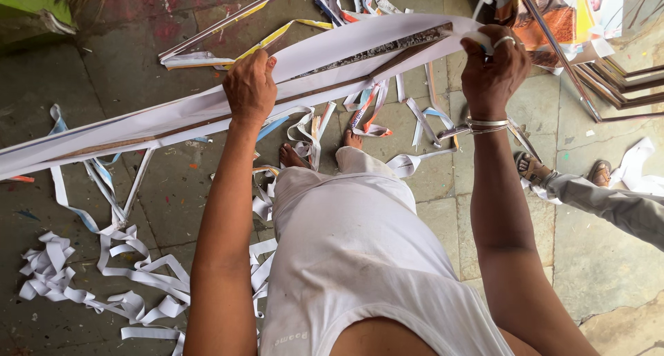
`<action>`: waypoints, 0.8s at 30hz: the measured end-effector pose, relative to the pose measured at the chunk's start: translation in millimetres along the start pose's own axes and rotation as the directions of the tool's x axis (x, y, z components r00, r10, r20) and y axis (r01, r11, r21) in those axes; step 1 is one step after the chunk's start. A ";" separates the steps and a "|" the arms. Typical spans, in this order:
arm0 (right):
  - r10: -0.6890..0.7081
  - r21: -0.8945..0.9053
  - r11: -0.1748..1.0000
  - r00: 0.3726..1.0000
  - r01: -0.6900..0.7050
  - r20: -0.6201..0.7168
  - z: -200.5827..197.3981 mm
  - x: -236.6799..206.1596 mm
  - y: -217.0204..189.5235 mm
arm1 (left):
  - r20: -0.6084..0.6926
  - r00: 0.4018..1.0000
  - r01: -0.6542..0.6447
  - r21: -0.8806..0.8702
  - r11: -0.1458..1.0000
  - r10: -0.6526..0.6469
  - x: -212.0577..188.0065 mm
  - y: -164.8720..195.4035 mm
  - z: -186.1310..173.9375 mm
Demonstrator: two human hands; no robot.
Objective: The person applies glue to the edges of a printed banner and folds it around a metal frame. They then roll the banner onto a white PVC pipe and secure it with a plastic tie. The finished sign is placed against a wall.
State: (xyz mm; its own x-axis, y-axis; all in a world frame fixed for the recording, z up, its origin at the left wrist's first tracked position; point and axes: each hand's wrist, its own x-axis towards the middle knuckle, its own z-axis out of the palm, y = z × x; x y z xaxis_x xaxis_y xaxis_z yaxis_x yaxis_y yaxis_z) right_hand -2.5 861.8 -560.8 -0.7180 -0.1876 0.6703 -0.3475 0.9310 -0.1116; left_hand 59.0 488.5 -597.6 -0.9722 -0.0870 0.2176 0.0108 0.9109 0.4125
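**Wrapping a long wooden strip in white sheet, held at waist height**

Looking down from the head camera, a person in a white vest and white trousers stands on a grey stone floor (595, 259). A long wooden strip (387, 48), partly wrapped in a white sheet (173, 117), runs from the picture's left edge up toward its top right, held in the air above the floor.

The left hand (249, 86) is clenched over the strip and sheet near the middle, fingers curled across the top. The right hand (492, 69), wearing a ring and metal bangles (486, 126), pinches the strip's far end, with a small white piece between its fingertips; what that piece is cannot be told.

As a judgement: to do this well, the left hand should hold the sheet taut and flat on the wood while the right works at the end, so the cover does not wrinkle or slip.

Curls of white paper offcuts (104, 280) lie on the floor toward the bottom left corner. Metal rods (609, 79) lean at the top right. Another person's sandalled foot (531, 168) and grey trouser leg enter from the right edge.
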 end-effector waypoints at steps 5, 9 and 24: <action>-0.012 0.031 0.999 1.000 0.011 0.025 5.8 -15.5 -11.7 | 0.007 1.000 -0.006 0.014 1.000 0.006 0.8 1.5 -1.1; -0.039 0.074 0.997 0.999 0.039 0.002 3.3 -25.3 -24.7 | 0.017 1.000 -0.006 0.018 1.000 0.006 -0.9 3.3 -1.8; 0.173 0.360 0.910 0.977 -0.206 0.122 4.0 -33.5 -31.4 | -0.050 0.998 -0.032 -0.004 0.999 0.032 -15.1 -0.5 2.6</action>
State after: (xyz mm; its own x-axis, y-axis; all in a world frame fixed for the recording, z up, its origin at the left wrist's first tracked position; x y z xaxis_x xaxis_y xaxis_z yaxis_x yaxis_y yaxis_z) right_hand 30.0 837.6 -582.6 -0.8353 -0.0606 0.5464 -0.3854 0.7734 -0.5034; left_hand 73.1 490.4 -603.4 -0.9584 -0.0781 0.2746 0.0428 0.9117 0.4086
